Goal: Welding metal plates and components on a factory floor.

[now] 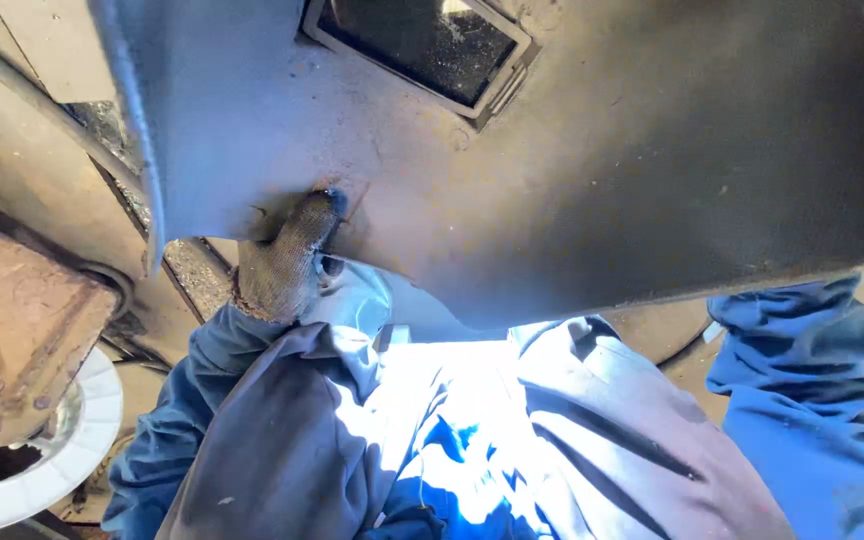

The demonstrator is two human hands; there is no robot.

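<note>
Rusty metal framing [22,320] filled the nine o'clock side. Left hand [287,265], gloved, gripped a grey welding shield [572,170], window [422,45] toward twelve o'clock; right hand's state couldn't be told, hidden behind it.

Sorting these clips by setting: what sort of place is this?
Probably a metalworking or welding workshop. A gloved left hand holds up a hand-held welding shield with a dark viewing window, and rusty steel parts lie alongside.

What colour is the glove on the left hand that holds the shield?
Greyish beige knit, dirty, with a darker fingertip. The left hand shows best in the head view, against the grey shield.
</note>
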